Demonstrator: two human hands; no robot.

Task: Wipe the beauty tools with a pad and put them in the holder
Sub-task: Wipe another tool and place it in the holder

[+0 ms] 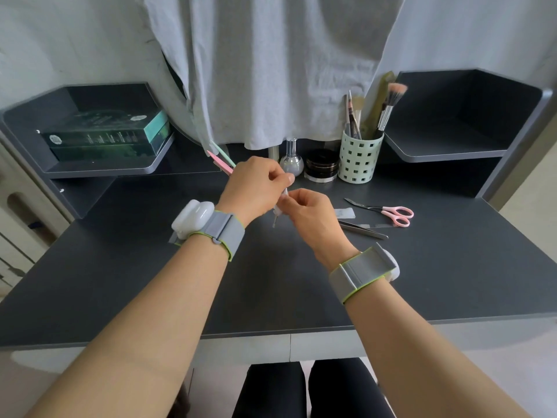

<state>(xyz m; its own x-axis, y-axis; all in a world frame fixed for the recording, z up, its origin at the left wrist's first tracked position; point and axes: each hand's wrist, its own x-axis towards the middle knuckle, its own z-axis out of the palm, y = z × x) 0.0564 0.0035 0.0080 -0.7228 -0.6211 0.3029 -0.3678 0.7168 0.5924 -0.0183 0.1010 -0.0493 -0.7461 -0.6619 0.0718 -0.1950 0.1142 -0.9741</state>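
Two grey corner shelves flank a dark grey desk [120, 282], and a pale grey cloth [271, 70] hangs down the wall between them. On the left shelf [99, 170] lies a stack of green boxes [108, 135]. Over the middle of the desk, the left hand [256, 188] is curled around a pink tool [217, 161] and a mint-green tool [223, 153], whose ends jut out up and to the left behind the knuckles; its fingertips also pinch the upper end of a slim pale tool [275, 214]. The right hand [310, 212] pinches that same tool just below, its thin metal tip pointing down above the desk; whether a pad sits between the fingers cannot be told. Both wrists wear grey straps with white devices. Behind the hands stand a round glass bottle [291, 161] and a black jar [321, 164], then the mint perforated holder [358, 159] with brushes upright in it. Right of the hands lie a small pale packet [343, 212], metal tweezers [364, 230] and pink-handled scissors [388, 213]. Beyond the holder, the right shelf [452, 146] juts out.
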